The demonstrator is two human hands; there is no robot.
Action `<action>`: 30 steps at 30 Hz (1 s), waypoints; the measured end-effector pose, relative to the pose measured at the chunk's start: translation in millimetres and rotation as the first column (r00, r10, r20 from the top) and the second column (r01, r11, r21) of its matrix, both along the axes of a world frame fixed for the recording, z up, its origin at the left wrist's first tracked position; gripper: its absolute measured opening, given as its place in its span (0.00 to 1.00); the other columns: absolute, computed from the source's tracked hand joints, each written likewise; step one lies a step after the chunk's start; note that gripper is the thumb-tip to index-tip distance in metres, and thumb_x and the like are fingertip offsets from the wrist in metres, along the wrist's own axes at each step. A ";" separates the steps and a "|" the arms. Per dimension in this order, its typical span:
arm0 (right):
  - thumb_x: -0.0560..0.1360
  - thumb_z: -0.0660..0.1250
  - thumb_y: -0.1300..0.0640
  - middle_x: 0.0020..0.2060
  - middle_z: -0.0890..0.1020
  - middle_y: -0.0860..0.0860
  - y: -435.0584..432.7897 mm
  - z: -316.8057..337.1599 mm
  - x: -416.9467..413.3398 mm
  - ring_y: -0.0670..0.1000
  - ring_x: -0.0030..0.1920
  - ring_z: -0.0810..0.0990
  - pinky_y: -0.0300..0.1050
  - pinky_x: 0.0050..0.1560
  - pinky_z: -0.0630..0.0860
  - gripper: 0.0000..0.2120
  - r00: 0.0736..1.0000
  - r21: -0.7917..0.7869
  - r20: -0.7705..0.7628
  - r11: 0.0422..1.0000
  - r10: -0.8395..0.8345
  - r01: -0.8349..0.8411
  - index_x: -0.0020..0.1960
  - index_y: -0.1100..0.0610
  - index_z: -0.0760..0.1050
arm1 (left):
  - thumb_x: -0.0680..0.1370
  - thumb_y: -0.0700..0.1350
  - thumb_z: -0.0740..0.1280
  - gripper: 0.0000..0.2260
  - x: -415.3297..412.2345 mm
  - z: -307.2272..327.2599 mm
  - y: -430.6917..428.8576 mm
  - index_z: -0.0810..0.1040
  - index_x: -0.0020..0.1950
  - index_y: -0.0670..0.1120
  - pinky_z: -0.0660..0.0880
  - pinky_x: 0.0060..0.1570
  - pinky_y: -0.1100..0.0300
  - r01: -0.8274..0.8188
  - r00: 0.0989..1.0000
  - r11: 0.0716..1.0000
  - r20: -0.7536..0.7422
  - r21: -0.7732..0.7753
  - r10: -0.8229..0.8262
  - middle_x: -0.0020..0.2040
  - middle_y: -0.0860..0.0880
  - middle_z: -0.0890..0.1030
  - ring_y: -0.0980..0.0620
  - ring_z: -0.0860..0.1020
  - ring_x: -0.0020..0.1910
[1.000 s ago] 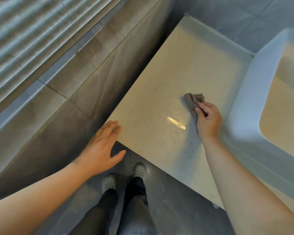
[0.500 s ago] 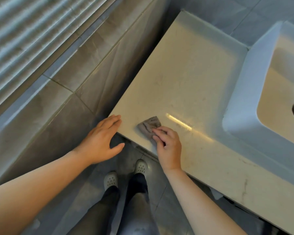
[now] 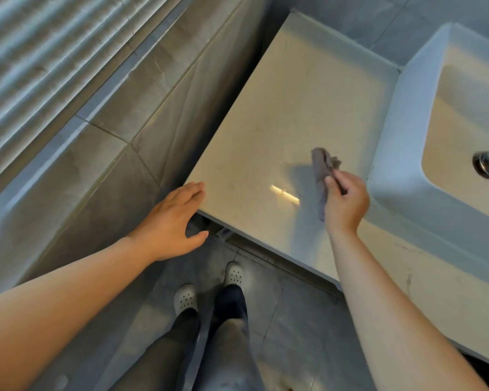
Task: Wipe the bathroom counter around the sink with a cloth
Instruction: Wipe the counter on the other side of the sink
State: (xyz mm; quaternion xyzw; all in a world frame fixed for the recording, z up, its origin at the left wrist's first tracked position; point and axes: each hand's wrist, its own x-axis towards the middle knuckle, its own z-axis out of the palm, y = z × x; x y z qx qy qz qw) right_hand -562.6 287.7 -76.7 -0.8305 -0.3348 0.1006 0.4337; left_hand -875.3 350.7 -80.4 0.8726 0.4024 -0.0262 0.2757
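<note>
Two hands: right hand (image 3: 346, 204) fingers (image 3: 333, 184) pinch cloth (image 3: 321, 168) over counter (image 3: 280, 114); left hand (image 3: 170, 221) fingers straight, together.

BATHROOM, SIDE WALL: Grey stone-look tiles (image 3: 141, 114) with thin grout lines cover the side wall. They sit below a pale, horizontally ribbed surface (image 3: 40, 52) at upper left, either a blind or a panel. A lighter band (image 3: 51, 148) runs along the wall between the two. Large grey floor tiles (image 3: 299, 320) lie below, and blue-grey tiles (image 3: 364, 21) line the back wall. A bright streak of light (image 3: 284, 194) reflects off the glossy beige table (image 3: 294, 88).
</note>
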 end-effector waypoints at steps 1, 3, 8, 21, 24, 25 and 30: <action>0.73 0.68 0.63 0.51 0.81 0.56 3.4 -6.9 11.2 0.51 0.51 0.78 0.23 0.50 0.66 0.11 1.000 -0.024 0.012 0.999 -0.025 0.025 0.55 0.61 0.81 | 0.76 0.59 0.64 0.38 0.2 -0.4 -0.1 0.50 0.78 0.46 0.45 0.69 0.65 -0.001 1.000 1.000 0.001 0.002 0.001 0.79 0.53 0.47 0.56 0.46 0.76; 0.74 0.67 0.62 0.53 0.80 0.56 5.6 -20.6 20.4 0.52 0.53 0.78 0.27 0.51 0.66 0.12 0.999 -0.081 0.012 0.996 -0.043 0.044 0.56 0.59 0.81 | 0.76 0.59 0.64 0.38 0.8 -0.4 -0.1 0.50 0.78 0.46 0.44 0.69 0.65 -0.001 1.000 1.000 -0.003 0.003 0.001 0.79 0.54 0.46 0.56 0.45 0.76; 0.75 0.67 0.60 0.55 0.79 0.54 -3.7 -33.1 -14.6 0.50 0.55 0.76 0.34 0.56 0.67 0.13 1.000 -0.084 0.024 0.996 -0.011 0.013 0.59 0.58 0.79 | 0.76 0.59 0.63 0.38 -0.3 -2.8 0.6 0.49 0.78 0.47 0.45 0.69 0.65 -0.002 1.000 1.000 -0.006 0.002 0.002 0.78 0.54 0.46 0.56 0.45 0.76; 0.74 0.68 0.61 0.50 0.78 0.46 -49.8 -18.9 -172.0 0.39 0.52 0.75 0.27 0.52 0.70 0.11 0.919 -0.046 -0.177 0.930 0.352 -0.365 0.56 0.55 0.80 | 0.76 0.54 0.65 0.34 -43.4 -4.5 -25.0 0.55 0.77 0.46 0.54 0.71 0.60 -0.240 0.968 0.969 0.061 -0.055 0.243 0.77 0.51 0.55 0.52 0.54 0.75; 0.74 0.68 0.62 0.48 0.78 0.46 -38.2 1.1 -161.5 0.35 0.50 0.75 0.24 0.50 0.69 0.10 0.944 0.015 -0.166 0.958 0.285 -0.287 0.56 0.58 0.80 | 0.76 0.56 0.65 0.32 -57.1 -9.8 -34.5 0.58 0.77 0.48 0.61 0.70 0.57 -0.315 0.947 0.941 0.031 -0.123 0.321 0.76 0.51 0.60 0.51 0.62 0.72; 0.74 0.68 0.62 0.48 0.79 0.47 -29.8 8.2 -150.7 0.35 0.49 0.75 0.24 0.50 0.69 0.10 0.956 0.037 -0.152 0.968 0.249 -0.246 0.56 0.58 0.80 | 0.76 0.56 0.65 0.32 -60.4 -11.2 -37.0 0.59 0.76 0.48 0.63 0.69 0.57 -0.340 0.937 0.929 0.026 -0.143 0.347 0.75 0.51 0.61 0.51 0.64 0.71; 0.74 0.68 0.63 0.50 0.78 0.52 27.5 15.6 -81.5 0.40 0.46 0.75 0.19 0.46 0.65 0.11 0.993 -0.007 -0.011 0.993 0.121 -0.121 0.57 0.60 0.80 | 0.76 0.56 0.65 0.28 -68.7 -12.6 -47.0 0.66 0.73 0.48 0.66 0.62 0.61 -0.442 0.891 0.867 0.001 -0.229 0.454 0.71 0.51 0.67 0.52 0.70 0.66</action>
